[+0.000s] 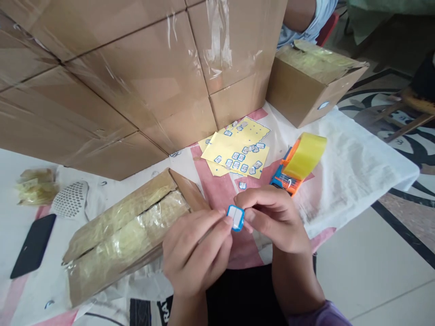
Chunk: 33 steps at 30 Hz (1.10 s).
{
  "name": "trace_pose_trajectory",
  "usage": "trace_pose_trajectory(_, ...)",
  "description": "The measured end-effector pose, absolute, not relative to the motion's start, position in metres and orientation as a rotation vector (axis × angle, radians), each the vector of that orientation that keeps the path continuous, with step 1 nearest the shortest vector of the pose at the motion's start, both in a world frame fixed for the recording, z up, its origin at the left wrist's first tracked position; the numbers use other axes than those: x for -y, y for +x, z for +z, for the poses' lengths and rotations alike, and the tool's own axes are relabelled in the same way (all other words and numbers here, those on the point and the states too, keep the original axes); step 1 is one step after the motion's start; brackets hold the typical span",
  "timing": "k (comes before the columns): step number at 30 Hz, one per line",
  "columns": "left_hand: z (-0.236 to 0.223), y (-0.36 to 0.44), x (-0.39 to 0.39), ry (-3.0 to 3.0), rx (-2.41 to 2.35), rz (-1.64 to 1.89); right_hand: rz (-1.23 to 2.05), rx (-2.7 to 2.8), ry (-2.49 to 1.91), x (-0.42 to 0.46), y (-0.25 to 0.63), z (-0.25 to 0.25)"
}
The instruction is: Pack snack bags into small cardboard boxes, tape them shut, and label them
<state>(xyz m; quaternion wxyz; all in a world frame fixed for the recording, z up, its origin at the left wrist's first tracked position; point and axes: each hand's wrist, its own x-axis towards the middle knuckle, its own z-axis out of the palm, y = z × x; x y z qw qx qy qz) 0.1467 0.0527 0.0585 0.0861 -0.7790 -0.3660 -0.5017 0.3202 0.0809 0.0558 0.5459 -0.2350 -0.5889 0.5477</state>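
A small white sticker with a blue border (235, 217) is pinched between the fingertips of both my hands. My left hand (195, 253) grips its left edge, fingers curled. My right hand (277, 217) grips its right edge, also closed. Both hands hover low over the table's front edge. Just beyond them lie yellow sticker sheets (238, 149) carrying several more blue-bordered stickers, and one loose sticker (242, 185) rests on the cloth. A taped cardboard box (125, 231) lies just left of my left hand.
Large taped cartons (136, 72) are stacked along the back. An orange tape dispenser with yellow tape (301, 160) sits right of the sheets. A smaller box (309, 81) and another person's arm (299, 13) are at back right. A black phone (34, 244) lies far left.
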Motion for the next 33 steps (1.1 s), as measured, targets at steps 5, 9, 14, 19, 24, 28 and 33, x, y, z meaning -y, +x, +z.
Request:
trace_pose_trajectory(5,0.069,0.155,-0.049,-2.343,1.3,-1.564,1.047,1.62,-0.607,-0.078,0.322,0.061)
trace_pose_trajectory(9,0.073,0.159,-0.045,-2.325,1.464,-1.585,0.829,1.789,-0.645,-0.074,0.323,0.065)
trace_pose_trajectory(14,0.075,0.163,-0.043,-2.274,1.53,-1.605,0.788,1.804,-0.707,-0.069,0.32,0.068)
trace_pose_trajectory(19,0.075,0.169,-0.041,-2.18,1.66,-1.655,0.811,1.705,-0.749,-0.066,0.312,0.07)
trace_pose_trajectory(24,0.073,0.17,-0.04,-2.108,1.675,-1.757,0.84,1.605,-0.765,-0.063,0.305,0.07)
trace_pose_trajectory(28,0.075,0.173,-0.039,-2.064,1.713,-1.786,0.849,1.562,-0.794,-0.062,0.304,0.07)
trace_pose_trajectory(33,0.072,0.174,-0.038,-1.849,1.828,-1.792,0.863,1.539,-0.832,-0.062,0.3,0.066)
